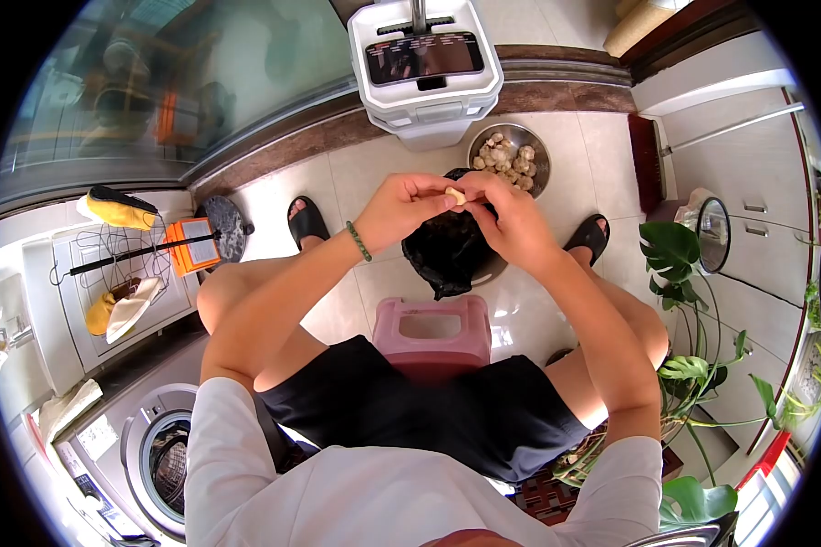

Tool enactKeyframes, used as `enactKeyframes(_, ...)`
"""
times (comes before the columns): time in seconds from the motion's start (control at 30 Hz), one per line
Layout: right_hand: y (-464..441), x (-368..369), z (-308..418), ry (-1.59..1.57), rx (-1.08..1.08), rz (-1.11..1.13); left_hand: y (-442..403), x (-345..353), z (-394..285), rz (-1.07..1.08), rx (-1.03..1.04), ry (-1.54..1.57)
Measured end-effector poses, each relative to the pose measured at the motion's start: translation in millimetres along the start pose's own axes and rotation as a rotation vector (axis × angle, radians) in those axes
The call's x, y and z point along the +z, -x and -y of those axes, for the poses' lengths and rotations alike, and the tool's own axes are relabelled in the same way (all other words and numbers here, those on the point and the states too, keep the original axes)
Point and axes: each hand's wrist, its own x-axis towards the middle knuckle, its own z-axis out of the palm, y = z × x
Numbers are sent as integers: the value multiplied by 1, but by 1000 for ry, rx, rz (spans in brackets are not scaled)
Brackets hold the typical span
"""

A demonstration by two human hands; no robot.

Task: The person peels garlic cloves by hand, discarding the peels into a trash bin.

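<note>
Left hand (409, 209), right hand (509, 219) pinch clove (457, 195); bin rim (494, 272) below; floor (579, 164) alongside

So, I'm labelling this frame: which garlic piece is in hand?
The pale piece held by the left hand and right hand; the other visible garlic lies in the metal bowl.

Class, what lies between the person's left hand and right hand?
In the head view, a small pale piece lies between the left hand and the right hand, over the black bag.
</note>
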Motion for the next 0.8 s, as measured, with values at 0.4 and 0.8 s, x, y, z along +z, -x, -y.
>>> enactKeyframes(0.4,4,5,-7,-43,65,-27,1,0,-2,-26,-133,79)
enactKeyframes(0.8,2,4,-2,-170,18,-12,-1,-7,-3,24,-196,93)
